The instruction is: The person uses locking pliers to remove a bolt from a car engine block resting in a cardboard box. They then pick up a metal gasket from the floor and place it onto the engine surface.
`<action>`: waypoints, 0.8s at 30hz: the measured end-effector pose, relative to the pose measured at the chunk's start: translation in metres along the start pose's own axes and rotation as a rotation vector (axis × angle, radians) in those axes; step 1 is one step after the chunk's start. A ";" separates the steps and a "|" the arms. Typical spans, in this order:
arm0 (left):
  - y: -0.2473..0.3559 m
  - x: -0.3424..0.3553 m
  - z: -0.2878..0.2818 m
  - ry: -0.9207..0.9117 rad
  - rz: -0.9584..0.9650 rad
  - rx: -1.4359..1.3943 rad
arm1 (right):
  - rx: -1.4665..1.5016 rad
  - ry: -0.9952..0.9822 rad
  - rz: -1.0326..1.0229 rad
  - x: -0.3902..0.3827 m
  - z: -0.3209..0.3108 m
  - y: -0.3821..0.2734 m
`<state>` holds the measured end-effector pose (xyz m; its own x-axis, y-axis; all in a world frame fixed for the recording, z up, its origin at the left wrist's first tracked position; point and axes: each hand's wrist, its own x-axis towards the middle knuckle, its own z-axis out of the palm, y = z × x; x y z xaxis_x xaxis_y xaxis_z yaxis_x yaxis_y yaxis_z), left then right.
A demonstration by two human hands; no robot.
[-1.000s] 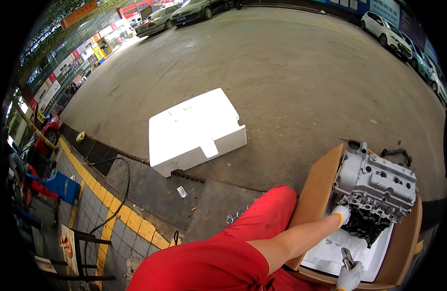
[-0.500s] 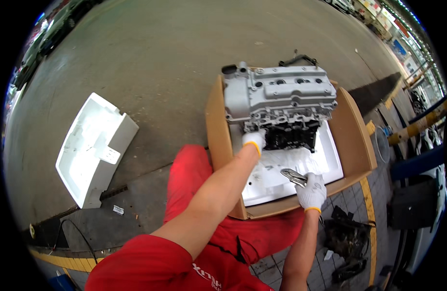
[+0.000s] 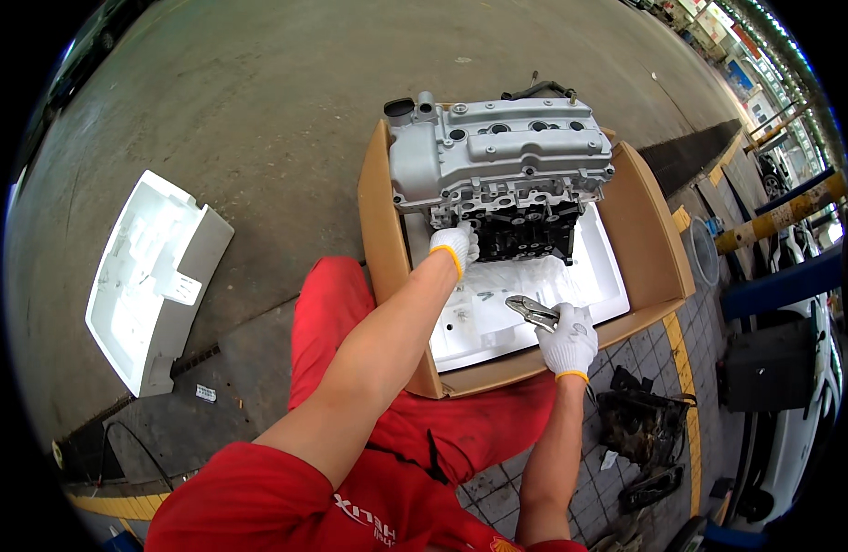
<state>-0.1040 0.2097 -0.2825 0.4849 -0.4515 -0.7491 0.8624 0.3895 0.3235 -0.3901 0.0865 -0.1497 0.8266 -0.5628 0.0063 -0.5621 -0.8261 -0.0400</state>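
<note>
While the gloved right hand (image 3: 568, 341) has its fingers folded round a pair of metal locking pliers (image 3: 532, 311), the tool's nose points leftward above a white foam tray (image 3: 475, 356), apart from the engine (image 3: 525, 152). Left hand (image 3: 454, 245), also gloved, reaches to the engine's lower near side, at its left end; cannot tell whether that grip is pressed together on anything. Engine stands in the open cardboard box (image 3: 648, 230), silver cover rising above the rim, dark block below. Change over the last second: view swung right, bringing engine and both hands from the picture's right edge toward the middle. Hands hold nearly the same places relative to the engine, so the handling looks steady, in my judgement. Farther out: white foam piece (image 3: 134, 267) on the floor (image 3: 286, 138) to the left; dark, grimy part (image 3: 640, 423) on the tiles, right.
</note>
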 end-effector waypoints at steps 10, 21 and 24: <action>0.000 0.045 -0.025 -0.093 0.022 0.017 | 0.005 0.045 -0.036 0.002 0.003 0.002; 0.000 0.001 -0.007 0.080 0.147 0.129 | -0.023 0.035 -0.027 0.000 0.004 0.004; -0.001 0.013 -0.011 0.064 0.149 0.134 | -0.025 0.038 -0.029 0.001 0.005 0.003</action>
<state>-0.1000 0.2126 -0.2987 0.6017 -0.3433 -0.7211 0.7957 0.3361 0.5039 -0.3904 0.0835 -0.1545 0.8409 -0.5393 0.0453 -0.5392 -0.8420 -0.0146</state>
